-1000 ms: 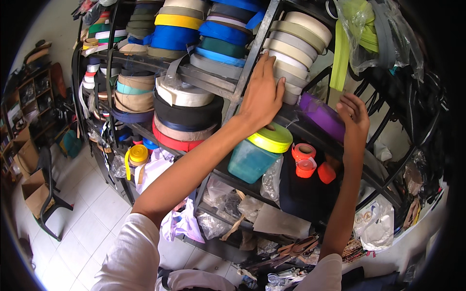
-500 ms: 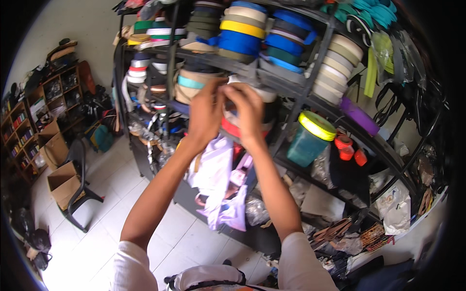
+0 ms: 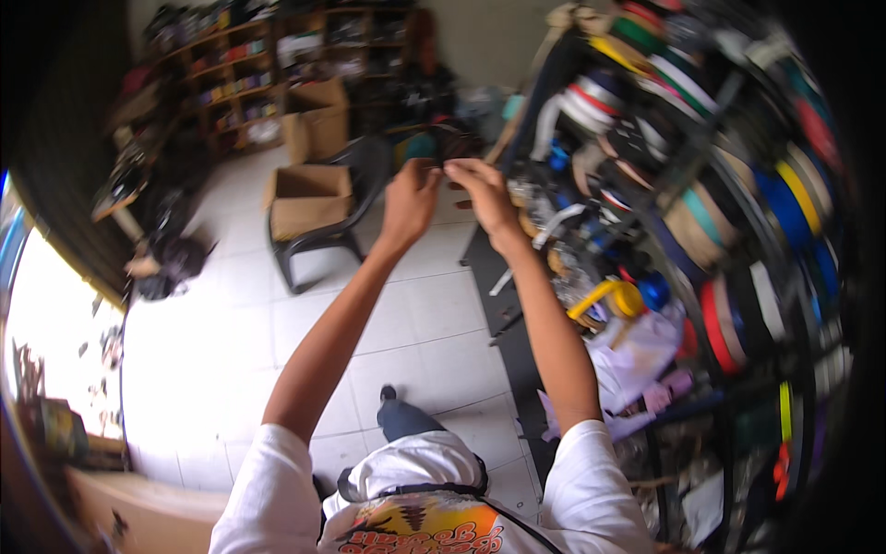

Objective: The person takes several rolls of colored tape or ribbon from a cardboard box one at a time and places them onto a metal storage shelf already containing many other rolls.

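Both my arms reach straight out in front, and the fingertips of the two hands nearly meet. My left hand [image 3: 412,205] is closed, with its fingers drawn together toward the thumb. Beside it, my right hand [image 3: 484,198] has bent fingers that come together at the tips and point toward the left hand. Anything held between them is too small and blurred to make out. Beyond the hands lie dark bags and a teal item [image 3: 421,146], apart from them.
A black plastic chair [image 3: 365,166] bears an open cardboard box [image 3: 312,217]; another box [image 3: 318,120] stands behind. Shelving with webbing rolls [image 3: 709,226] and a lilac cloth [image 3: 637,351] runs along the right. Cubby shelves [image 3: 231,63] stand at the back, above white floor tiles [image 3: 388,314].
My view has swung left, away from the rack of webbing rolls, which now sits at the right. My hands stay raised close together, now in front of the floor and chair.
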`<state>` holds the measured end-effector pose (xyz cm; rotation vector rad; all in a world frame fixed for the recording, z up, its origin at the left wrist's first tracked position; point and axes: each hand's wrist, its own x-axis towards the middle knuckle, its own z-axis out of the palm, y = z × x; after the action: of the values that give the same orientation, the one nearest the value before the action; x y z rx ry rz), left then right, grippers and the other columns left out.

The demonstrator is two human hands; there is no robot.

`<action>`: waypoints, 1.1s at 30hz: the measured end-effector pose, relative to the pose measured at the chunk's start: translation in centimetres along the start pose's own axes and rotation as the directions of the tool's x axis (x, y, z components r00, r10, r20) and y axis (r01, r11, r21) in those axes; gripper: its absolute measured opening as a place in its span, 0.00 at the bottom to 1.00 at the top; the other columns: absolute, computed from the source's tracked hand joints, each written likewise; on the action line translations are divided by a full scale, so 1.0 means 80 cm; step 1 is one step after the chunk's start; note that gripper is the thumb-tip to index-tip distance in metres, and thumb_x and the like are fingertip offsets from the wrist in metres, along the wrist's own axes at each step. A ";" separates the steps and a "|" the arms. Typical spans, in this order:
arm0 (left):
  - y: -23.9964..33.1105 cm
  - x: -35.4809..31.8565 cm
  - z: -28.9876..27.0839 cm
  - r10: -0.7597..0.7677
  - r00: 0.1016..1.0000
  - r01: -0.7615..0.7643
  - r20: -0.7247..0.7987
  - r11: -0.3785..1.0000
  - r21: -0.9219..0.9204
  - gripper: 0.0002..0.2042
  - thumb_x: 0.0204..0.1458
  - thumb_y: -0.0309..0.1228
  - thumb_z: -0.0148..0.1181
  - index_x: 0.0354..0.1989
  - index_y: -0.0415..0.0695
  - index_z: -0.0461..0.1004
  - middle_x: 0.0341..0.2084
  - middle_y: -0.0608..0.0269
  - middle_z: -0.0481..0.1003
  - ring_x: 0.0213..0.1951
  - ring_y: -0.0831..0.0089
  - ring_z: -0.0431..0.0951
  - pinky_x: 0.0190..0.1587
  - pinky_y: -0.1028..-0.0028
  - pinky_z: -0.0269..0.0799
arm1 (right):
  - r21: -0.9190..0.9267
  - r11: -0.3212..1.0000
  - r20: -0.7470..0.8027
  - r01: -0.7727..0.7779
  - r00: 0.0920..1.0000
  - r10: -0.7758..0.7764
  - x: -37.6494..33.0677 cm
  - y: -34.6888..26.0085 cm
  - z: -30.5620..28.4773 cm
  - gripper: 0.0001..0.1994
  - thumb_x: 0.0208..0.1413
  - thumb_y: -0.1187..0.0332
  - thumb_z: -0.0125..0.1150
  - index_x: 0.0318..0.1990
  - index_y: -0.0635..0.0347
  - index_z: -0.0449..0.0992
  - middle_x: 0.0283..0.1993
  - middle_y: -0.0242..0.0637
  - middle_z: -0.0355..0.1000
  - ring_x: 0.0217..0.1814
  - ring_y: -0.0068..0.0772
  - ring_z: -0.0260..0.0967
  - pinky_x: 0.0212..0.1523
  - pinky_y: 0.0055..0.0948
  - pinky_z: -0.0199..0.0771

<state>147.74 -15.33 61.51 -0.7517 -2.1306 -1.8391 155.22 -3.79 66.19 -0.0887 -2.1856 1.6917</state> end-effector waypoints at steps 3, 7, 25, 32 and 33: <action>-0.070 0.021 -0.037 -0.076 0.997 0.074 0.017 0.991 0.108 0.15 0.58 0.35 0.52 0.46 0.36 0.72 0.37 0.45 0.77 0.43 0.52 0.78 0.45 0.63 0.70 | 0.050 0.990 0.042 -0.130 0.991 0.128 0.052 0.059 0.052 0.15 0.55 0.60 0.60 0.46 0.57 0.76 0.39 0.29 0.74 0.42 0.22 0.70 0.37 0.24 0.70; -0.186 0.058 -0.156 -0.228 0.971 0.238 -0.071 0.954 0.181 0.17 0.56 0.35 0.54 0.47 0.33 0.67 0.40 0.39 0.75 0.45 0.46 0.76 0.47 0.60 0.70 | 0.115 0.945 0.246 -0.305 0.931 0.270 0.139 0.140 0.177 0.15 0.55 0.61 0.60 0.46 0.60 0.76 0.39 0.29 0.73 0.41 0.22 0.70 0.38 0.23 0.70; -0.544 0.126 -0.558 -0.578 0.593 0.623 -0.560 0.770 -0.135 0.20 0.55 0.34 0.56 0.52 0.35 0.64 0.42 0.41 0.76 0.45 0.48 0.77 0.47 0.61 0.72 | -0.139 0.822 0.792 -0.552 0.436 0.427 0.369 0.259 0.748 0.17 0.55 0.62 0.58 0.51 0.59 0.72 0.43 0.29 0.71 0.44 0.25 0.70 0.36 0.23 0.68; -0.656 0.218 -0.672 -0.616 0.605 0.643 -0.504 0.752 -0.146 0.17 0.55 0.32 0.56 0.49 0.36 0.67 0.36 0.44 0.78 0.41 0.50 0.78 0.44 0.62 0.72 | -0.172 0.752 0.688 -0.637 0.468 0.554 0.476 0.299 0.859 0.16 0.55 0.62 0.59 0.49 0.59 0.73 0.43 0.29 0.71 0.43 0.25 0.70 0.36 0.26 0.70; -0.676 0.241 -0.684 -0.631 0.630 0.655 -0.452 0.745 -0.127 0.17 0.57 0.32 0.54 0.51 0.36 0.66 0.38 0.47 0.78 0.38 0.59 0.79 0.41 0.67 0.73 | -0.139 0.744 0.667 -0.654 0.494 0.558 0.493 0.304 0.865 0.15 0.55 0.62 0.59 0.48 0.58 0.74 0.42 0.29 0.71 0.42 0.24 0.70 0.35 0.26 0.71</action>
<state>95.13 -68.37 35.02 0.5485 -2.2248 -1.9683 91.62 -50.05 38.83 -0.2885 -2.7624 2.6065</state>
